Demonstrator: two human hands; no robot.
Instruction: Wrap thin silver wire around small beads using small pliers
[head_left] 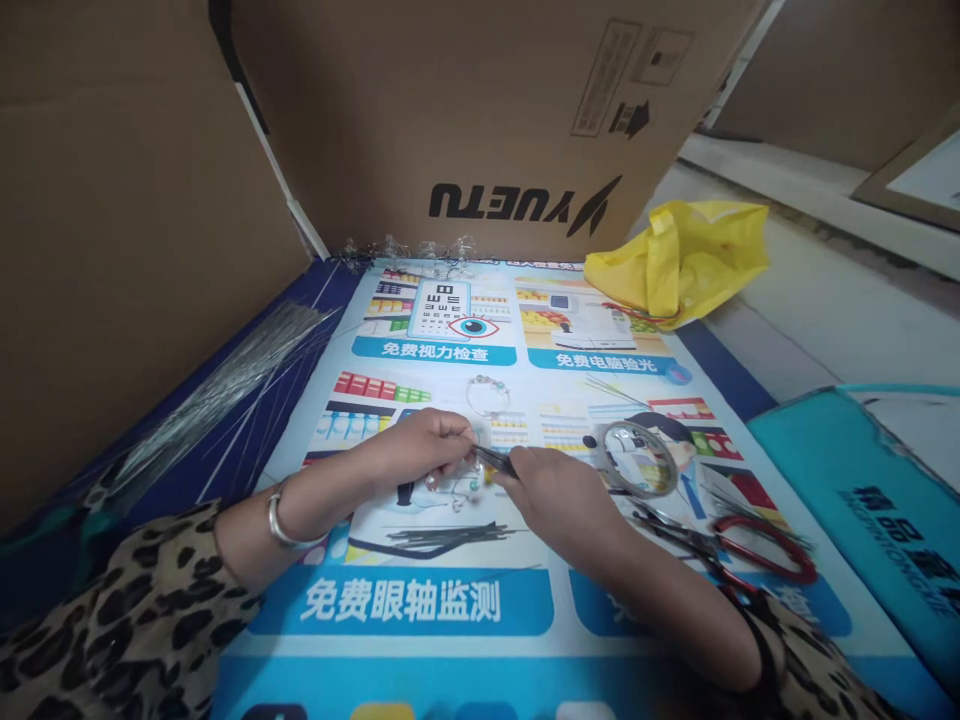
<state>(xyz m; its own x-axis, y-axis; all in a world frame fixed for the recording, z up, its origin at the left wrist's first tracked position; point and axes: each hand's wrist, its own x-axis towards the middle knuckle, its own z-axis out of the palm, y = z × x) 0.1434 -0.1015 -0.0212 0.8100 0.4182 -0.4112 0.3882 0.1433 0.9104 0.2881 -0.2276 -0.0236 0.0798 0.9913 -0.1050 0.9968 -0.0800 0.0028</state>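
Observation:
Over the middle of the poster, my left hand is closed in a pinch on a beaded wire, whose clear and coloured beads hang below the fingers. My right hand grips dark metal pliers; their tips meet the wire at my left fingertips, and their handles are hidden in my palm. Just beyond the hands lies a beaded wire ring. Several short dark wires rest on the poster nearer to me.
Right of my hands are a tape roll and red-handled scissors. Long thin wires lie at left. Beaded wire pieces sit by the cardboard box. A yellow bag and a teal box are at right.

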